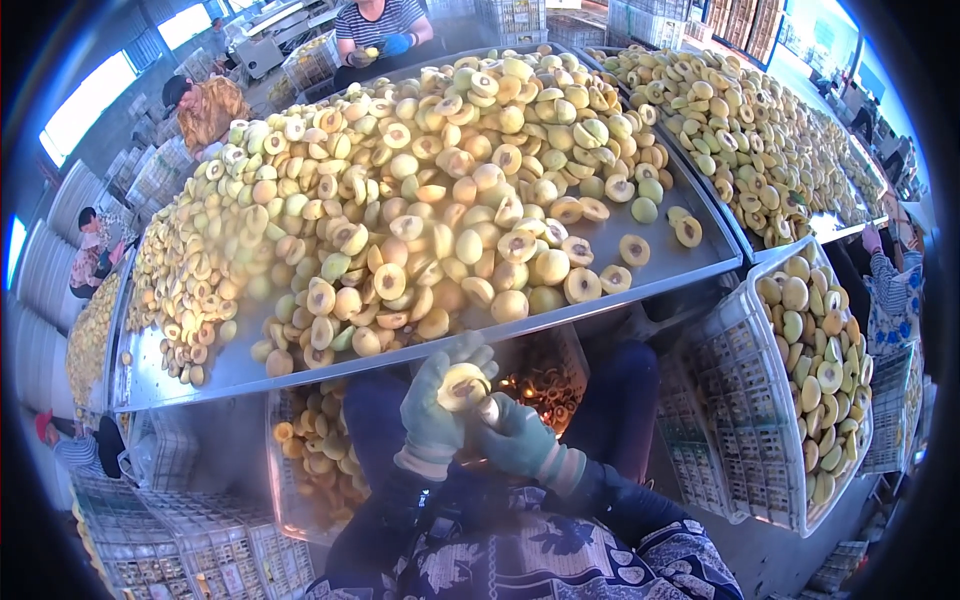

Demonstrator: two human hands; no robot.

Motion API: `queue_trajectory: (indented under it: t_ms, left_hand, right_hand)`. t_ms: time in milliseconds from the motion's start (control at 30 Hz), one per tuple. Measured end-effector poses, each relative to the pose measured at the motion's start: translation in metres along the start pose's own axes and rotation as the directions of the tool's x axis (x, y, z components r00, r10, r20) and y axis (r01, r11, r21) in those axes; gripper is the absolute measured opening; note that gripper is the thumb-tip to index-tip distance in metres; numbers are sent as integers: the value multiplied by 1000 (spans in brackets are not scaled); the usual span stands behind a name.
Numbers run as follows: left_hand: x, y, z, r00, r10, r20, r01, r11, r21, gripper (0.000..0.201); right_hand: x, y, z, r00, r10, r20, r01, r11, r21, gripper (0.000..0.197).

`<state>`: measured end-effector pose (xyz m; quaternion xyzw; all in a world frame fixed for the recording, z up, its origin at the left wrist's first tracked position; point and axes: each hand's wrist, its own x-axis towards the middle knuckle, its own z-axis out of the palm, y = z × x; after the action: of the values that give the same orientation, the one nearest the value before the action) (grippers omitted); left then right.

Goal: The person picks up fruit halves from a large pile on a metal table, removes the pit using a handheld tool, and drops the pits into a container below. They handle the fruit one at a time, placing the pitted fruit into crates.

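Note:
My left hand (437, 405), in a grey-green glove, holds up a peach half (463, 386) with its yellow cut face and brownish pit hollow showing. Close beside it, my right hand (518, 437), gloved alike, is closed around a small thing with a pale rounded end (488, 411); its kind is hidden by the fingers. Both hands are just in front of the metal table's near edge (440, 352). On that table lies a big heap of peach halves (400, 220), some cut side up. Under the hands, between my knees, a container holds dark brown pits (545, 392).
A plastic crate of fruit halves (320, 450) stands left of my legs, partly under the table. At the right a tilted white crate (790, 400) is full of halves. Another heaped table (740, 130) adjoins at right. Several people sit around, one across the table (385, 30).

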<state>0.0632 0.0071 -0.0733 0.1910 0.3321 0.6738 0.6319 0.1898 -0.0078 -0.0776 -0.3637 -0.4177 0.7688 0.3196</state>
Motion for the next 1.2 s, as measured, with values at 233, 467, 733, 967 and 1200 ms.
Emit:
queue_trajectory:
  t_ms: [233, 467, 733, 967, 1200]
  left_hand:
    - [-8, -7, 5, 1000, 18, 2, -18, 984, 176, 54]
    - [-11, -4, -5, 993, 85, -82, -73, 989, 132, 41]
    - [-12, -1, -9, 988, 84, -131, -67, 990, 126, 33]
    - [-11, -5, -17, 980, 75, -183, -46, 986, 161, 32]
    - [-9, -6, -16, 975, 77, -208, -49, 989, 137, 42]
  right_hand:
    - [8, 12, -6, 996, -85, -8, 81, 967, -243, 17]
    - [11, 1, -2, 988, -89, 125, 139, 866, -480, 31]
    - [12, -14, 9, 986, 159, 47, -126, 903, -411, 39]
    - [17, -9, 5, 951, 295, 93, -256, 920, -298, 49]
    - [24, 3, 6, 972, 225, 66, -204, 948, -243, 43]
